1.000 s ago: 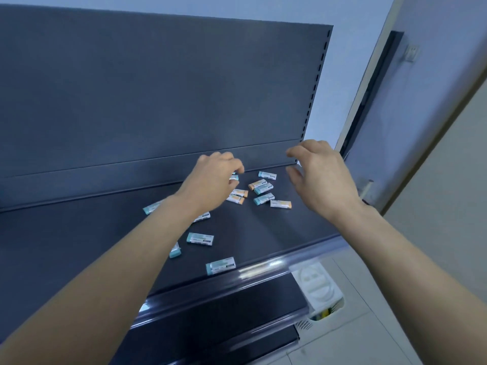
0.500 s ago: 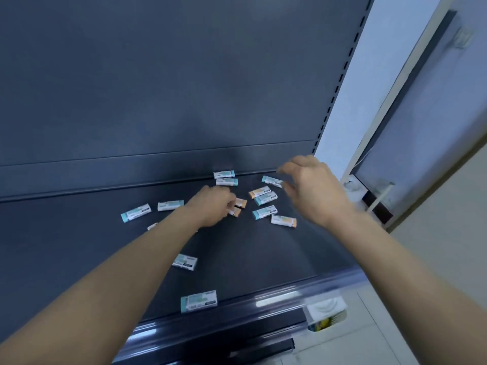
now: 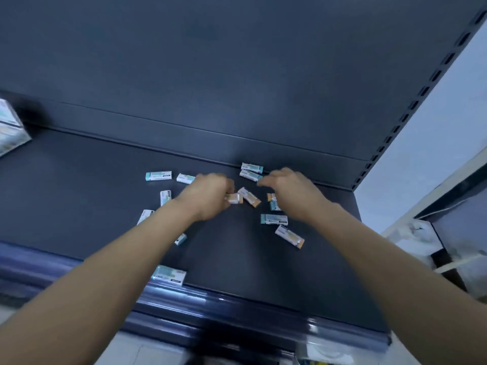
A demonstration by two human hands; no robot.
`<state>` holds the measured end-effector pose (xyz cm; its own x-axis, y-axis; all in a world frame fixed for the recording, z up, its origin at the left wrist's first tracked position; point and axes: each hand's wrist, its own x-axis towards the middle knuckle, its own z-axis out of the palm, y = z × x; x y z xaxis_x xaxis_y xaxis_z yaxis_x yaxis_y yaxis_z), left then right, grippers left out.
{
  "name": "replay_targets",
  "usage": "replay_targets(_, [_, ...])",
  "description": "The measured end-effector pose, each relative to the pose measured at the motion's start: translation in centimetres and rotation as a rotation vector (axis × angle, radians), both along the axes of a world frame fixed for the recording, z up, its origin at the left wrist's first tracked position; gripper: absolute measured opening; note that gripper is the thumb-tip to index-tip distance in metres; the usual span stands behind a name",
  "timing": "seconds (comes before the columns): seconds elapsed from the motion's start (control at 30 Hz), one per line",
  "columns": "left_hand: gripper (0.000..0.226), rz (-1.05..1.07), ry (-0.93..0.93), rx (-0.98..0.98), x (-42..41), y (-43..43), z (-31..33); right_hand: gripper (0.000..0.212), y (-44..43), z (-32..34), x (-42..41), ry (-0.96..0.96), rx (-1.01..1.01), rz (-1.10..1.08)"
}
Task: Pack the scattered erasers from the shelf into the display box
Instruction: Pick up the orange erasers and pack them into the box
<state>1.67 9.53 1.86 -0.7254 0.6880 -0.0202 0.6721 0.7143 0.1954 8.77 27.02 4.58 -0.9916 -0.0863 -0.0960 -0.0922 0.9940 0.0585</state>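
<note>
Several small erasers in white sleeves with teal or orange ends lie scattered on the dark shelf. My left hand grips an orange-ended eraser at the middle of the scatter. My right hand hovers just right of it, fingers curved over a teal eraser near the back wall; whether it touches is unclear. Other erasers lie at the left, right and near the front edge. The display box shows partly at the far left edge.
The shelf's back panel rises straight behind the erasers. A glossy rail runs along the shelf's front edge. At the right lie a pale wall and floor with white objects.
The view has swung left, bringing the display box into sight. My left hand has closed on an orange-ended eraser. My right hand has moved in over the erasers by the back wall.
</note>
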Motion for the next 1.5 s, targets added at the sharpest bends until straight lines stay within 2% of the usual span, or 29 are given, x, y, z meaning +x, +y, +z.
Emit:
replay_targets(0.17, [0.017, 0.136, 0.048, 0.058, 1.3, -1.5, 0.5, 0.073, 0.8, -2.1, -2.8, -0.126, 0.128, 0.242])
replay_targets(0.23, [0.017, 0.17, 0.055, 0.081, 1.9, -1.9, 0.6, 0.072, 1.0, -2.9, -3.6, -0.148, 0.165, 0.317])
replay_targets(0.3, [0.016, 0.199, 0.055, 0.101, 2.4, -2.3, 0.8, 0.062, 1.2, -3.7, -4.3, -0.142, 0.152, 0.363])
replay_targets(0.47, [0.016, 0.252, 0.081, 0.125, 3.2, -3.2, 1.0, 0.022, 0.8, -4.1, -5.9, -0.114, 0.022, 0.381])
replay_targets(0.67, [0.017, 0.322, 0.122, 0.147, 3.7, -5.5, 1.8, 0.02, -1.6, -3.3, -5.9, -0.109, -0.109, 0.307])
replay_targets(1.0, [0.017, 0.428, 0.302, 0.242, 3.8, -12.8, 5.6, 0.022, -10.6, 2.9, -6.2, 0.284, -0.228, 0.314])
replay_targets(1.23, [0.016, 0.465, 0.422, 0.278, 3.8, -24.7, 9.4, 0.032, -23.0, 7.3, -5.7, 0.477, -0.261, 0.313])
replay_targets(1.5, [0.016, 0.497, 0.538, 0.295, 3.3, -38.5, 11.8, 0.029, -36.8, 9.7, -6.2, 0.689, -0.247, 0.302])
